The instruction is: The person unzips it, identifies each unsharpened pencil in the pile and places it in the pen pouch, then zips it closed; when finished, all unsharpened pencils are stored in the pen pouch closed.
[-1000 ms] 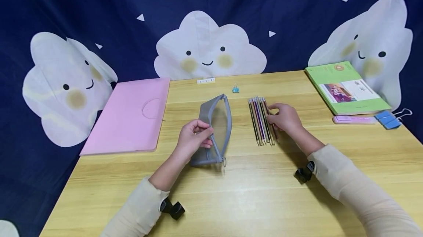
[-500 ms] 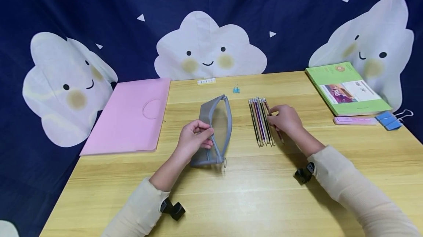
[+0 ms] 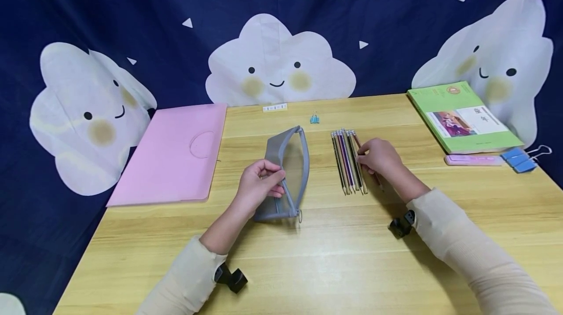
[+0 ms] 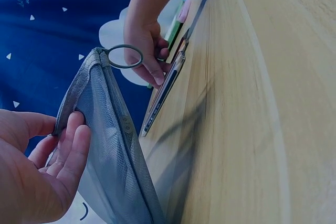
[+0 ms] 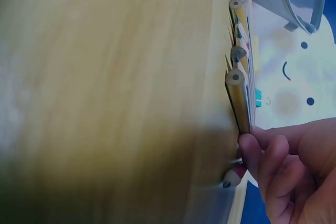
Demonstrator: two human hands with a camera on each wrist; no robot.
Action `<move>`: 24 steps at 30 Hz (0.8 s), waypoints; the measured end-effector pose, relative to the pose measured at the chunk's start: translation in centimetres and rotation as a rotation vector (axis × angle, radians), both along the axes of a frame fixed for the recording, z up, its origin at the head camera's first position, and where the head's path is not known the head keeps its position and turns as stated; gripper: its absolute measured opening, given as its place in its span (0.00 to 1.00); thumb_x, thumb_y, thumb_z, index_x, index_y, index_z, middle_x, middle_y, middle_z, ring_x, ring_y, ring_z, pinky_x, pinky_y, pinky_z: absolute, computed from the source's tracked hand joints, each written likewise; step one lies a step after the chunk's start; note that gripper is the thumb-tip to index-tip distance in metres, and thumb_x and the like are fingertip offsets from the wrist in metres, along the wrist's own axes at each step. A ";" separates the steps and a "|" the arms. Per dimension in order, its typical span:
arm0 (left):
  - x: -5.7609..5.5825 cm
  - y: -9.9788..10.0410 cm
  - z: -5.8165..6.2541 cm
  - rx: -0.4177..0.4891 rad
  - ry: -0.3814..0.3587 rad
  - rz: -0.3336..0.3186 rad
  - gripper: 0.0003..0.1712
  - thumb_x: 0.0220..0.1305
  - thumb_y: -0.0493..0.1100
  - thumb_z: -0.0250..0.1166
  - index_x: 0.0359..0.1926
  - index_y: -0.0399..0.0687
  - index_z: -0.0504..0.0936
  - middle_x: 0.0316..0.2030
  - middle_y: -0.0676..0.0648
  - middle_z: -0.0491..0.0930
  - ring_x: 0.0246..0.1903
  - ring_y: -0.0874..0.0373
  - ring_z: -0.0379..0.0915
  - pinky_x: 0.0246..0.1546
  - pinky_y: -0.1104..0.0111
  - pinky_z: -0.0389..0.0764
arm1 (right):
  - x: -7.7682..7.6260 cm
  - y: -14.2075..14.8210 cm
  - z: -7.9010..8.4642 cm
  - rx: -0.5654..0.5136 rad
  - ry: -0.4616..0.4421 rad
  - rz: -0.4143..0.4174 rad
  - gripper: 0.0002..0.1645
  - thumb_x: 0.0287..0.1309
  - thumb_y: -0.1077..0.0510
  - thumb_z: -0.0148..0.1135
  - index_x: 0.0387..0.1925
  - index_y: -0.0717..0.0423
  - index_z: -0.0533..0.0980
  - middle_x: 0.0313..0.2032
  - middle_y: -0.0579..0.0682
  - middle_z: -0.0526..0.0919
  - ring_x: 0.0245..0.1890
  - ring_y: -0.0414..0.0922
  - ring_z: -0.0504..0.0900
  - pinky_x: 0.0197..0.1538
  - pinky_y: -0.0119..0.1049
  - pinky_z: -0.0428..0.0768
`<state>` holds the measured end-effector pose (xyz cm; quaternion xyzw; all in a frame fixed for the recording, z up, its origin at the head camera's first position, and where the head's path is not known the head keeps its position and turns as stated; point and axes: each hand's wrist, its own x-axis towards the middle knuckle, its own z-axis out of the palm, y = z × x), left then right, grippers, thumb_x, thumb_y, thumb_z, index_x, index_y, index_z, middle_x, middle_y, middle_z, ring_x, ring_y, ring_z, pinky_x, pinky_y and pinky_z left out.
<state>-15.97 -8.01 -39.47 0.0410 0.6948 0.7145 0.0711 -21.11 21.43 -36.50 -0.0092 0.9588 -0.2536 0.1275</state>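
Observation:
A grey mesh zip pencil case (image 3: 274, 145) stands on its side with its mouth spread, a metal ring at its near corner. My left hand (image 3: 258, 183) pinches the case's edge between thumb and fingers. To its right lies a row of pencils (image 3: 345, 163), points toward me. My right hand (image 3: 380, 157) is at the row's right side, its thumb and fingertip pinching a gold pencil (image 5: 239, 100) at the edge. A dark red pencil (image 3: 357, 140) lies slanted away from the row, partly hidden beneath this hand.
A pink folder (image 3: 176, 154) lies at the left. At the right are a green book (image 3: 462, 119), a pink highlighter (image 3: 474, 159) and a large blue binder clip (image 3: 520, 159). A small teal binder clip (image 3: 314, 119) and a white strip-like block (image 3: 274, 107) sit at the back.
The dark red pencil has swung its point to the right, away from the row. My right fingers have shifted slightly from it to the gold pencil. My left hand and the case stay put.

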 end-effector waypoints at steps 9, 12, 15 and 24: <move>-1.5 -0.3 -2.9 0.019 -0.003 0.020 0.22 0.41 0.50 0.69 0.35 0.42 0.74 0.28 0.38 0.75 0.18 0.44 0.75 0.20 0.55 0.79 | 0.2 0.0 0.2 0.031 0.006 0.007 0.14 0.51 0.57 0.55 0.39 0.62 0.75 0.11 0.50 0.75 0.12 0.44 0.74 0.32 0.40 0.74; -0.8 -0.3 -1.6 0.019 0.006 0.012 0.18 0.45 0.46 0.68 0.35 0.40 0.73 0.27 0.39 0.75 0.17 0.47 0.75 0.19 0.58 0.80 | 0.1 -0.2 0.2 0.048 0.023 0.006 0.08 0.48 0.58 0.55 0.29 0.59 0.76 0.10 0.49 0.73 0.11 0.43 0.73 0.23 0.35 0.70; -0.6 -0.2 -1.2 0.014 0.009 0.003 0.17 0.46 0.45 0.67 0.34 0.40 0.73 0.27 0.39 0.75 0.17 0.48 0.75 0.20 0.59 0.80 | 0.1 -0.1 0.1 0.024 0.022 -0.002 0.07 0.47 0.58 0.55 0.22 0.58 0.74 0.09 0.50 0.72 0.11 0.44 0.72 0.18 0.32 0.67; -1.4 -0.5 -2.8 0.023 0.004 0.017 0.23 0.40 0.51 0.69 0.34 0.42 0.74 0.29 0.37 0.75 0.18 0.43 0.75 0.21 0.54 0.79 | 0.4 0.3 0.9 -0.341 0.065 -0.125 0.17 0.44 0.59 0.54 0.39 0.62 0.70 0.14 0.53 0.76 0.12 0.45 0.72 0.11 0.30 0.70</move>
